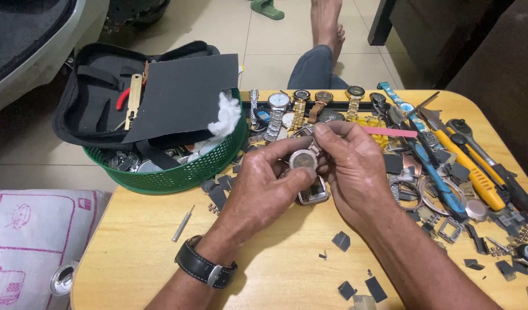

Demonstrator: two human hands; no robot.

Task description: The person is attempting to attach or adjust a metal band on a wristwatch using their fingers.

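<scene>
Both hands, left hand (258, 183) and right hand (350, 166), pinch a round watch case (303, 161), seemingly mid-table (143, 252).

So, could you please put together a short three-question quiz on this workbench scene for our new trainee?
1. True or false: both hands hold the round watch case together.
2. Which wrist wears the black strap? A) left B) right C) neither
3. Fill in: the green basket sits at the table's ___ side, seen from the person.

Key
1. True: the left hand and right hand both grip it above the wooden table.
2. A
3. left
</scene>
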